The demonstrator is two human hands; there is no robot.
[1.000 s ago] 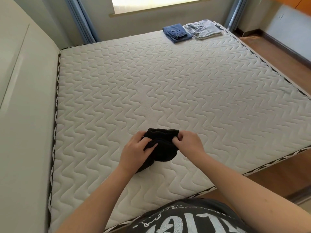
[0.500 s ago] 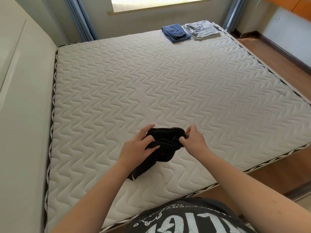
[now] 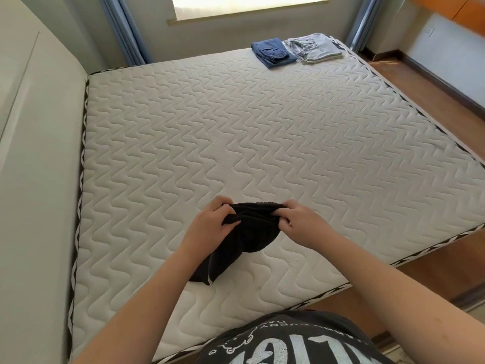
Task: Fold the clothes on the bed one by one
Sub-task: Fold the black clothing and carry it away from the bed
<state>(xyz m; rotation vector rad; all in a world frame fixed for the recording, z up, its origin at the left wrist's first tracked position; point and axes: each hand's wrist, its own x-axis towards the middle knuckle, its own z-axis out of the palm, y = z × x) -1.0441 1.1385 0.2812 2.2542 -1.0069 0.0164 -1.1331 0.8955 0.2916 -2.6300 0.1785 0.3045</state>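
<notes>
At the lower centre of the frame, on the white quilted mattress (image 3: 262,132), the small black knitted garment (image 3: 246,232) stretches sideways between the left hand (image 3: 210,227) and right hand (image 3: 301,224), both pinching its upper edge, its tail trailing lower left.

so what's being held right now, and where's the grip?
A black garment, held by both hands: left hand and right hand each pinch an end of its bunched top edge. The rest lies on the mattress.
</notes>
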